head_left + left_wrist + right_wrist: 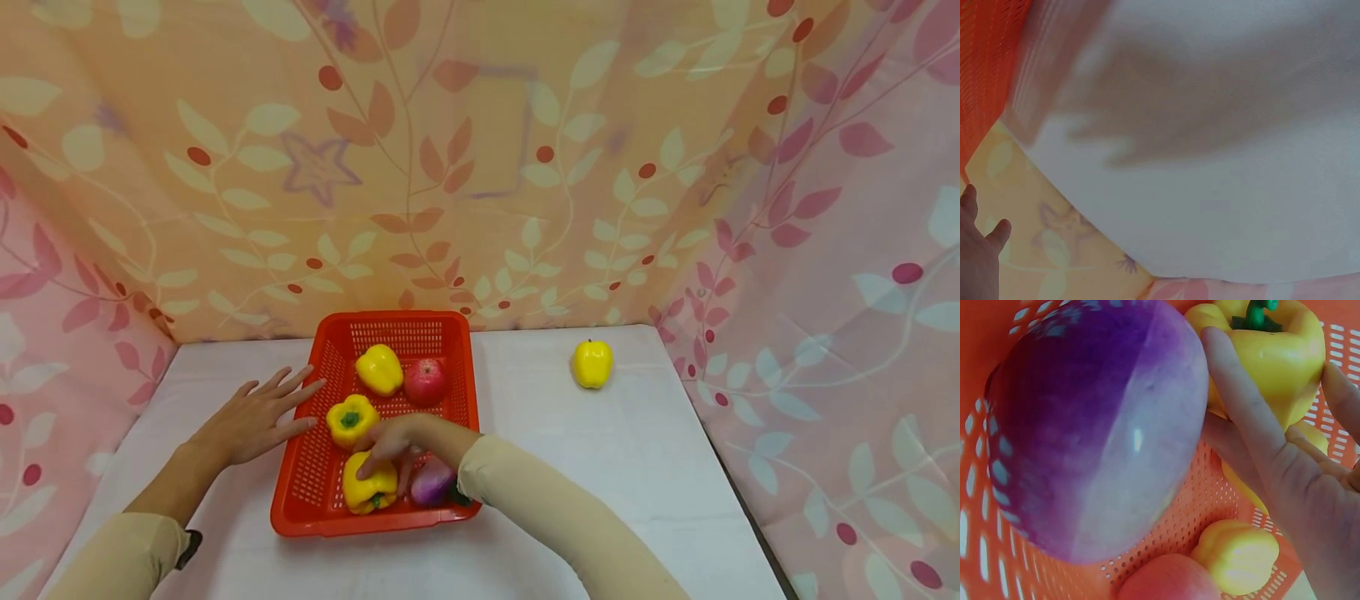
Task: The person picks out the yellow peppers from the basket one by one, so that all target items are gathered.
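Observation:
A red plastic basket stands on the table. My right hand reaches into its near end. Thumb and fingers lie on opposite sides of a yellow bell pepper with a green stem, gripping it. Beside that hand, a purple eggplant lies in the near right corner, partly hidden by the wrist in the head view. A second yellow bell pepper, another yellow one and a red round fruit sit farther back. My left hand is spread at the basket's left rim, fingers straight, holding nothing.
A yellow apple sits on the white-covered table, right of the basket. Leaf-patterned cloth hangs behind the table and along both sides. The basket's far rim is close to the back cloth.

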Available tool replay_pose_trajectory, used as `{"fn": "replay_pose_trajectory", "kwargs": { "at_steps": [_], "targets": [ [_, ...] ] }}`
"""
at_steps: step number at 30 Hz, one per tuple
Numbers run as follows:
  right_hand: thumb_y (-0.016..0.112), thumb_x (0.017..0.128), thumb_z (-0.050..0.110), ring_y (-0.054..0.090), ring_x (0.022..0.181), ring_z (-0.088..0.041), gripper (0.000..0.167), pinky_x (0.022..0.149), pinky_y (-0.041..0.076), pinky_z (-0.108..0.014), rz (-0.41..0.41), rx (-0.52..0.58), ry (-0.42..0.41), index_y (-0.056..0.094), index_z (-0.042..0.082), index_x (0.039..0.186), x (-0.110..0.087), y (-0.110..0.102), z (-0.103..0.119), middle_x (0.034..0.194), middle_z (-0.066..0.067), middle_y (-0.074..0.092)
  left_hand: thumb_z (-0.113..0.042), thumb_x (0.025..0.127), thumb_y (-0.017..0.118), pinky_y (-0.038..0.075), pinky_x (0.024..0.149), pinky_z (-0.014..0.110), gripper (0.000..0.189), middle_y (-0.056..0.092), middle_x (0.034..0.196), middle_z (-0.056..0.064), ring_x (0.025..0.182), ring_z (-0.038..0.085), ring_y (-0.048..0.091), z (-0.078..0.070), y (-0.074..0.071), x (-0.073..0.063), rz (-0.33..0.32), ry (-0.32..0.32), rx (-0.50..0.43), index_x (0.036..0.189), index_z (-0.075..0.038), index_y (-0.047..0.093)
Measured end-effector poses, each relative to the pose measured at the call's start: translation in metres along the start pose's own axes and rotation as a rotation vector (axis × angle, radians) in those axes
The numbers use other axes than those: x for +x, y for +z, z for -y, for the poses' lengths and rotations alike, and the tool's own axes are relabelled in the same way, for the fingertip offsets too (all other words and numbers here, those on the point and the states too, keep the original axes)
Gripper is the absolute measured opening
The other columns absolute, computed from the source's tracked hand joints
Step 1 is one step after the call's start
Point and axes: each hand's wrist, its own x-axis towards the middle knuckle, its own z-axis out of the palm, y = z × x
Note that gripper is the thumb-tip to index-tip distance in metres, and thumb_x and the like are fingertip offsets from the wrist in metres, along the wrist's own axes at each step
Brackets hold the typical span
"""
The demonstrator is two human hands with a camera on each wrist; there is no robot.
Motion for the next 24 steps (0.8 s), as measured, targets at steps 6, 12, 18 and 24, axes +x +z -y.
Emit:
{"fn": "replay_pose_trajectory", "kwargs": {
  "at_steps": [6,12,18,24],
  "targets": [
    [0.070,0.093,0.016,0.068,0.083,-0.029,0.046,0.077,0.058,-0.051,-0.016,-0.010,-0.011,0.057,0.012,0.137,0.0017,0.0017,-0.0006,0.107,-0.006,0.058,-0.058,0.097,0.051,0.017,0.108,0.075,0.070,0.025,0.163,0.012,0.145,0.048,0.023,-0.0007,-0.0014,0.0000,0.009,0.002,0.005,0.156,-0.024,0.035],
    [0.070,0.094,0.016,0.067,0.084,-0.027,0.047,0.077,0.058,-0.052,-0.024,0.001,-0.025,0.056,0.011,0.138,0.0014,0.0025,-0.0014,0.107,-0.006,0.058,-0.058,0.098,0.050,0.017,0.108,0.075,0.070,0.026,0.163,0.012,0.145,0.048,0.023,0.0010,0.0000,0.0003,-0.001,0.006,0.007,0.156,-0.023,0.035],
    [0.070,0.094,0.017,0.066,0.086,-0.026,0.048,0.078,0.058,-0.052,-0.023,0.001,-0.035,0.056,0.011,0.139,0.0007,0.0021,-0.0003,0.106,-0.006,0.058,-0.058,0.098,0.050,0.017,0.108,0.075,0.069,0.026,0.163,0.013,0.145,0.048,0.022,0.0015,0.0003,0.0002,-0.002,0.002,0.003,0.156,-0.023,0.036],
    [0.070,0.094,0.017,0.066,0.089,-0.024,0.051,0.073,0.060,-0.050,-0.036,-0.005,-0.086,0.055,0.014,0.142,-0.0057,-0.0063,0.0011,0.110,-0.004,0.057,-0.059,0.097,0.050,0.016,0.108,0.075,0.071,0.025,0.163,0.013,0.145,0.048,0.022,-0.0015,-0.0021,-0.0005,0.016,-0.007,0.002,0.156,-0.023,0.035]
  ]
}}
